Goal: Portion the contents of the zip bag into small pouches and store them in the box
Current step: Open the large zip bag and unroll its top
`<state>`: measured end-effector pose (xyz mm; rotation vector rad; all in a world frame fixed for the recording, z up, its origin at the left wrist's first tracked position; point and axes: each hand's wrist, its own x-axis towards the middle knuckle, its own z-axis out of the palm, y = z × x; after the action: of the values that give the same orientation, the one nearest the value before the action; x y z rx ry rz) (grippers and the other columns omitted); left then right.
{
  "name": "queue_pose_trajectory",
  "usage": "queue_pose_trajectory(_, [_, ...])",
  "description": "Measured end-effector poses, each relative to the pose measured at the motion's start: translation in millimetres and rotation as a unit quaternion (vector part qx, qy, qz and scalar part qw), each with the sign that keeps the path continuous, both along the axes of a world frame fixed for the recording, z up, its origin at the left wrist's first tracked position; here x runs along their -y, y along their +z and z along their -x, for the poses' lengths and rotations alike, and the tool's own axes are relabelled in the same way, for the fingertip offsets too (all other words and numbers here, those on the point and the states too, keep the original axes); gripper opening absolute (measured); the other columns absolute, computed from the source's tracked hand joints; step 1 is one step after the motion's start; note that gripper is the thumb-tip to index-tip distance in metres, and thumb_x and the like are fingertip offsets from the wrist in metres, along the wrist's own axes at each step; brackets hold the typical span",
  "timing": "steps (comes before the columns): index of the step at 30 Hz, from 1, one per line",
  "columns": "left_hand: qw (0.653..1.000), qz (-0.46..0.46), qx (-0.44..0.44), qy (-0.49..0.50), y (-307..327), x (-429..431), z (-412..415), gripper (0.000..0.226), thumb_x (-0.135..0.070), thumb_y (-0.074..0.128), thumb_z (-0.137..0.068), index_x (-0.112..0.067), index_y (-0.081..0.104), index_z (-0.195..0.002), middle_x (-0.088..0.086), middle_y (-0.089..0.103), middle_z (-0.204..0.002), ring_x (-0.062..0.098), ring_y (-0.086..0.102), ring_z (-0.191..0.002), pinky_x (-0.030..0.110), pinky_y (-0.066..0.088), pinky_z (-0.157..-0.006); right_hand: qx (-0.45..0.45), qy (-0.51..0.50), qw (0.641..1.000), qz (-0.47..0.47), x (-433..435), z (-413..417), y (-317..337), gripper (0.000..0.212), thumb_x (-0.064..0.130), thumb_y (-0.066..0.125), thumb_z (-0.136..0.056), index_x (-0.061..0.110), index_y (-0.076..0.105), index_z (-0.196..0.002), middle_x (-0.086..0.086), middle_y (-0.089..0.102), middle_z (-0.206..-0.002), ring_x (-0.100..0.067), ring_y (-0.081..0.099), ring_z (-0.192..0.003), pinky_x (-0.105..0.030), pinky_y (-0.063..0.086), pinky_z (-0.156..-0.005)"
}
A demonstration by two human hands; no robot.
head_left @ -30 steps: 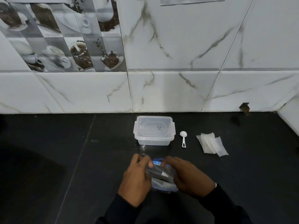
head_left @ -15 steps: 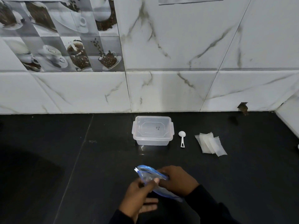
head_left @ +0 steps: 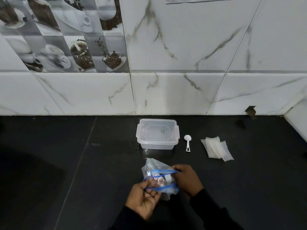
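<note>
On the black counter (head_left: 66, 163) I see a clear lidded box (head_left: 157, 134) bearing an unreadable dark scribble, near it a zip bag (head_left: 154, 166) pulled open by my left hand (head_left: 144, 199) and right hand (head_left: 188, 179), then empty pouches (head_left: 216, 149) and a white spoon (head_left: 187, 142).

Domestic kitchen. Indicators: black stone countertop (head_left: 66, 163) meeting a marble-pattern tiled wall (head_left: 182, 47) — with decorative coffee-cup tiles (head_left: 63, 34) at upper left — plus a clear lidded food storage box (head_left: 157, 134) and a white measuring spoon (head_left: 187, 142).
</note>
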<state>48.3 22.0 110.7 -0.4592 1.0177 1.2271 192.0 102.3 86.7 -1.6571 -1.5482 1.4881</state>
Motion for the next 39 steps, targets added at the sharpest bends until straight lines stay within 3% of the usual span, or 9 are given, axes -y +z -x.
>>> queue_pose_trajectory(5, [1.0, -0.016, 0.003, -0.011, 6, -3, 1, 0.016, -0.002, 0.049, -0.094, 0.004, 0.061, -0.086, 0.02, 0.07, -0.062, 0.027, 0.07, -0.049, 0.039, 0.059, -0.048, -0.113, -0.093, 0.988, 0.043, 11, 8, -1, 0.017, 0.0, 0.052, -0.069, 0.005, 0.068, -0.067, -0.009, 0.061, -0.062, -0.016, 0.055, -0.055, -0.025, 0.045, -0.053])
queue_pose_trajectory(10, [0.997, -0.063, 0.044, 0.016, 1, -4, 6, 0.03, -0.017, 0.041, -0.1, 0.006, 0.06, -0.097, 0.024, 0.072, -0.073, 0.032, 0.073, -0.059, 0.048, 0.059, -0.057, -0.074, -0.062, 0.995, 0.003, 19, 7, -4, 0.019, -0.01, 0.051, -0.083, 0.002, 0.066, -0.08, -0.008, 0.057, -0.057, -0.014, 0.051, -0.041, -0.02, 0.038, -0.036])
queue_pose_trajectory(16, [0.984, -0.131, 0.111, 0.045, 6, -6, 7, 0.038, -0.016, 0.046, -0.089, 0.012, 0.071, -0.088, 0.023, 0.068, -0.086, 0.036, 0.069, -0.071, 0.05, 0.059, -0.069, -0.069, -0.041, 0.997, -0.017, 22, 13, -7, 0.024, -0.009, 0.051, -0.081, 0.008, 0.067, -0.072, -0.004, 0.062, -0.058, -0.015, 0.057, -0.048, -0.025, 0.045, -0.045])
queue_pose_trajectory(19, [0.985, -0.132, 0.108, 0.014, 1, -3, 3, 0.044, -0.018, 0.042, -0.092, 0.014, 0.071, -0.098, 0.034, 0.069, -0.1, 0.045, 0.071, -0.083, 0.057, 0.059, -0.071, -0.164, -0.09, 0.981, 0.06, 16, 11, -4, 0.028, -0.016, 0.047, -0.079, 0.001, 0.07, -0.074, -0.018, 0.066, -0.067, -0.023, 0.062, -0.059, -0.033, 0.05, -0.058])
queue_pose_trajectory(22, [0.989, -0.115, 0.091, -0.008, -4, -1, 0, 0.043, -0.015, 0.041, -0.093, 0.015, 0.066, -0.111, 0.036, 0.065, -0.112, 0.046, 0.07, -0.089, 0.056, 0.059, -0.075, -0.25, -0.122, 0.941, 0.192, 14, 11, 3, 0.028, -0.014, 0.042, -0.087, -0.006, 0.068, -0.079, -0.021, 0.066, -0.063, -0.022, 0.062, -0.047, -0.028, 0.052, -0.047])
queue_pose_trajectory(26, [0.991, -0.121, 0.059, -0.022, -12, -1, 0, 0.038, -0.004, 0.044, -0.085, 0.015, 0.067, -0.109, 0.034, 0.066, -0.108, 0.043, 0.069, -0.089, 0.05, 0.056, -0.085, -0.308, -0.182, 0.86, 0.363, 8, 10, 1, 0.027, -0.002, 0.044, -0.093, -0.013, 0.069, -0.094, -0.03, 0.07, -0.089, -0.041, 0.069, -0.078, -0.056, 0.051, -0.087])
queue_pose_trajectory(30, [0.986, -0.163, -0.004, -0.035, -22, -2, 5, 0.048, 0.006, 0.05, -0.074, 0.002, 0.063, -0.119, 0.033, 0.062, -0.119, 0.043, 0.065, -0.093, 0.05, 0.057, -0.08, -0.296, -0.152, 0.855, 0.398, 8, 6, -3, 0.04, 0.0, 0.048, -0.085, -0.014, 0.063, -0.119, -0.031, 0.064, -0.107, -0.042, 0.065, -0.089, -0.057, 0.047, -0.097])
queue_pose_trajectory(34, [0.963, -0.237, -0.094, -0.086, -22, 2, 11, 0.056, 0.005, 0.055, -0.06, -0.002, 0.058, -0.116, 0.029, 0.063, -0.118, 0.04, 0.065, -0.092, 0.046, 0.057, -0.069, -0.305, -0.146, 0.858, 0.387, 3, 0, -5, 0.037, 0.008, 0.048, -0.089, -0.007, 0.067, -0.117, -0.029, 0.062, -0.114, -0.042, 0.061, -0.098, -0.063, 0.041, -0.103])
queue_pose_trajectory(39, [0.896, -0.254, -0.346, -0.115, -24, 1, -3, 0.021, -0.004, 0.069, -0.084, 0.001, 0.07, -0.104, 0.024, 0.071, -0.104, 0.028, 0.069, -0.088, 0.04, 0.056, -0.078, -0.31, -0.152, 0.892, 0.29, 6, 7, -3, 0.027, -0.008, 0.048, -0.087, 0.001, 0.065, -0.106, -0.022, 0.062, -0.084, -0.028, 0.056, -0.067, -0.037, 0.051, -0.069])
